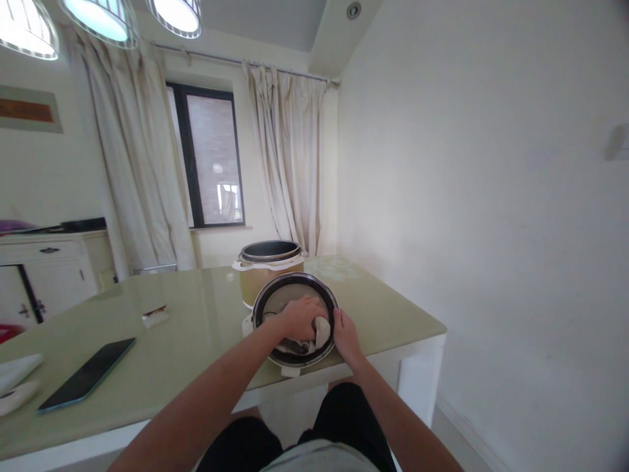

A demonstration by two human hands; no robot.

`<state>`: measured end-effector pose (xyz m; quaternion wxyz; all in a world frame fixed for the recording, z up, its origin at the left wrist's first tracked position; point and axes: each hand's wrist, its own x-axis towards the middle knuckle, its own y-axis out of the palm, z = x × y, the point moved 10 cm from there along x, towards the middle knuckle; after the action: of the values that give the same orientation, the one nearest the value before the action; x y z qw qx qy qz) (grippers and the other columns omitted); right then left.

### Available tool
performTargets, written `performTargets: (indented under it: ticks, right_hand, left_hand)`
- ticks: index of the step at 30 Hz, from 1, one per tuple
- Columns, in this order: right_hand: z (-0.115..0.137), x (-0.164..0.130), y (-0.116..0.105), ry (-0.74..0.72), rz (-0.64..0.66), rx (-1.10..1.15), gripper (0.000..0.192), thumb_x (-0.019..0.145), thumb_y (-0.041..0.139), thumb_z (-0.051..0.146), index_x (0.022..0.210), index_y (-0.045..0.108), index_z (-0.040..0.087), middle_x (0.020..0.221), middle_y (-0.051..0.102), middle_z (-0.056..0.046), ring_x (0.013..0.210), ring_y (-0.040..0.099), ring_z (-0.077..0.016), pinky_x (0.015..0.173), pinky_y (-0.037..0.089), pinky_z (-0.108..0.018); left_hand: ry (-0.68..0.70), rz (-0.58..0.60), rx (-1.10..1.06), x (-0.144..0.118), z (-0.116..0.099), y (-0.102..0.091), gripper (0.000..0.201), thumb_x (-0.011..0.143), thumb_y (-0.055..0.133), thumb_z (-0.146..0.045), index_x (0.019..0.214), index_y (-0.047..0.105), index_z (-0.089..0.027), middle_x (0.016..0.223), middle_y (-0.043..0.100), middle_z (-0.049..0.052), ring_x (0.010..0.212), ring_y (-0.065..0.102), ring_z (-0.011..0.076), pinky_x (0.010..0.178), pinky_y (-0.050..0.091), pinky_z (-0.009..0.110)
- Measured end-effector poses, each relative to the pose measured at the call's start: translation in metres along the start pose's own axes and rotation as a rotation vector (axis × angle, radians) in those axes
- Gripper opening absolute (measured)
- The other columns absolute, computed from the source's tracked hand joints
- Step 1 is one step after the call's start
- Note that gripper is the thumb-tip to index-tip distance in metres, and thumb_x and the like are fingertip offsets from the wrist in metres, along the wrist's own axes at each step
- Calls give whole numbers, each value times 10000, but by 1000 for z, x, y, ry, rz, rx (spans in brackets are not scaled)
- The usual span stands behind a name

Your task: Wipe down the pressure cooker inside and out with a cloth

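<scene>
A rice cooker (268, 275) stands on the pale green table (196, 328) with its round lid (289, 295) swung down toward me. My left hand (302, 318) presses a light cloth (322, 332) against the inner face of the lid. My right hand (345, 335) grips the lid's right rim. The dark inner pot (269, 251) sits in the cooker body behind the lid.
A dark phone (88, 380) lies on the table at the left, with white objects (14, 380) at the far left edge and a small item (155, 316) further back. A white cabinet (44, 272), curtains and a window stand behind. A white wall is close on the right.
</scene>
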<state>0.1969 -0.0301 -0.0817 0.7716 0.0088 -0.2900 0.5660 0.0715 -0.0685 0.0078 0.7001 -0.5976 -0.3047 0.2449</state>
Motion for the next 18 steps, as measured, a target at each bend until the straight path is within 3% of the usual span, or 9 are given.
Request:
performTargets:
  ticks: [4, 7, 10, 13, 16, 18]
  right_hand:
    - [0, 0, -1, -8, 4, 23, 553, 1027, 274, 641, 851, 619, 247, 904, 739, -119, 892, 680, -275, 832, 492, -383]
    - [0, 0, 0, -8, 19, 15, 564, 1022, 268, 660, 852, 615, 248, 917, 744, -122, 895, 677, -274, 828, 486, -380]
    - [1, 0, -1, -6, 20, -6, 569, 1020, 260, 666, 841, 605, 250, 923, 746, -134, 900, 678, -282, 818, 477, -380]
    - [4, -1, -1, -11, 21, -29, 549, 1026, 252, 640, 845, 594, 250, 920, 740, -137, 894, 678, -286, 808, 470, -381]
    - [5, -2, 1, -11, 32, -37, 523, 1037, 261, 604, 866, 605, 249, 922, 739, -137, 893, 682, -288, 812, 473, -382]
    - [4, -2, 1, -14, 23, -34, 518, 1042, 275, 594, 885, 626, 246, 942, 747, -141, 921, 689, -289, 827, 480, -380]
  left_hand:
    - [-42, 337, -272, -11, 29, 18, 343, 709, 796, -312, 1042, 776, -234, 1028, 785, 41, 931, 740, 244, 845, 585, 326]
    - [-135, 429, -302, -13, 53, 13, 480, 655, 827, -212, 1131, 768, -234, 1061, 801, 30, 956, 751, 243, 814, 583, 303]
    - [-217, 253, -114, -4, 72, -16, 458, 690, 825, -200, 1140, 765, -263, 1131, 783, 38, 1053, 731, 252, 909, 578, 326]
    - [-357, 9, 62, 1, 81, -44, 415, 838, 678, -172, 1246, 718, -242, 1305, 696, 128, 1241, 646, 320, 1012, 557, 450]
    - [-448, -149, 149, 4, 67, -46, 478, 872, 608, -154, 1345, 642, -217, 1404, 597, 186, 1336, 549, 370, 967, 578, 495]
    - [-385, -209, 187, 11, 43, -37, 485, 843, 660, -196, 1326, 636, -224, 1428, 567, 176, 1344, 518, 364, 927, 599, 456]
